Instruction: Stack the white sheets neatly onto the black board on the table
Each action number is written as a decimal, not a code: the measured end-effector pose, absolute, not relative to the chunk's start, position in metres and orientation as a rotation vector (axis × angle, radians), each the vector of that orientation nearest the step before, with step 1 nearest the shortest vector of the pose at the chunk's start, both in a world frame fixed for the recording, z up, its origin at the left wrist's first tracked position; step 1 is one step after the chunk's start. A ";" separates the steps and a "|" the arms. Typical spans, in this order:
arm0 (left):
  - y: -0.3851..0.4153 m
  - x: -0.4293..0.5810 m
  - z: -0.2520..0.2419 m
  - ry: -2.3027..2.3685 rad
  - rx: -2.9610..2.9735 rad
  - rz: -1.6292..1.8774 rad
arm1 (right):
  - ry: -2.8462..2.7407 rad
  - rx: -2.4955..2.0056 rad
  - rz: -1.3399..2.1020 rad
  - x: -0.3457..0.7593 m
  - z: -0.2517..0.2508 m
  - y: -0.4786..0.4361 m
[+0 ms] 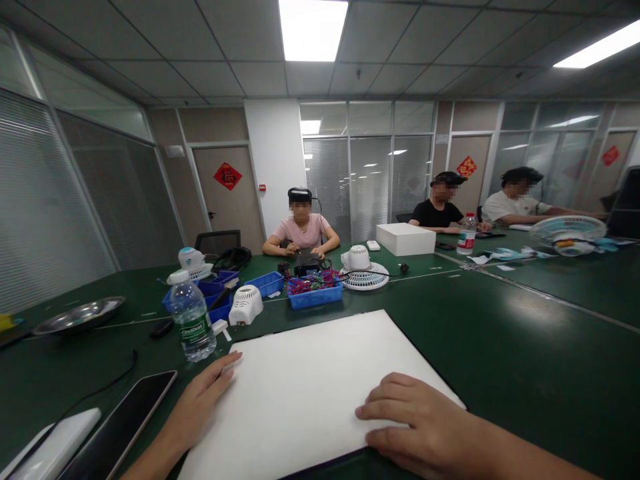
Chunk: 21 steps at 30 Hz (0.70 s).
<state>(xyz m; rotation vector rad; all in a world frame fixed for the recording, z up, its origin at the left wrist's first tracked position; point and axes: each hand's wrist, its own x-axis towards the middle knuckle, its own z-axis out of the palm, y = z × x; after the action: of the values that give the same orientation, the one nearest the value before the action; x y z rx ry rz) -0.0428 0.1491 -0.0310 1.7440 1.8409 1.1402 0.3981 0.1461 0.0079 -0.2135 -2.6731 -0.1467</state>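
Note:
A large white sheet or board (295,380) with dark edges lies flat on the green table in front of me. My left hand (203,397) rests along its left edge, fingers stretched out and holding nothing. On its right part lies my right hand (413,420), palm down, the fingers loosely bent and apart. A water bottle (193,320) with a green label stands upright just beyond my left hand. To the left of that hand lies a dark-screened phone (123,427), beside a white device (57,443) with a black cable.
Blue bins (315,297) with wires, white fan parts (246,305) and a fan grille (365,277) stand beyond the sheet. A metal tray (80,315) lies far left. Farther back are a white box (406,239), a red-capped bottle (467,235) and three seated people (301,230).

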 end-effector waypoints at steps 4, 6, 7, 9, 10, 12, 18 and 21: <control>0.149 -0.040 -0.034 1.944 1.850 1.031 | -2.747 -0.540 0.103 0.410 0.007 0.158; 0.149 -0.039 -0.037 2.001 1.936 0.931 | -2.714 -0.633 0.123 0.415 0.002 0.163; 0.149 -0.039 -0.039 2.018 1.971 0.888 | -2.697 -0.639 0.103 0.416 0.000 0.164; 0.149 -0.038 -0.042 2.028 2.019 0.833 | -2.675 -0.581 0.014 0.416 -0.003 0.164; 0.150 -0.039 -0.042 2.026 2.032 0.820 | -2.662 -0.515 -0.053 0.415 -0.003 0.163; 0.150 -0.038 -0.042 2.019 2.038 0.813 | -2.616 -0.347 -0.209 0.410 0.000 0.159; 0.149 -0.039 -0.036 1.948 1.944 0.951 | -2.532 0.053 -0.570 0.401 0.012 0.147; 0.150 -0.044 -0.033 1.875 1.923 1.038 | -2.506 0.149 -0.689 0.407 0.011 0.148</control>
<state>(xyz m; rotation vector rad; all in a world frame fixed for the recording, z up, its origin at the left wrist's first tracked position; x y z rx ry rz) -0.0437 0.1499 -0.0331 1.9232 1.8754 1.0381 0.4070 0.1477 0.0107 0.1493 -2.5057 -0.6887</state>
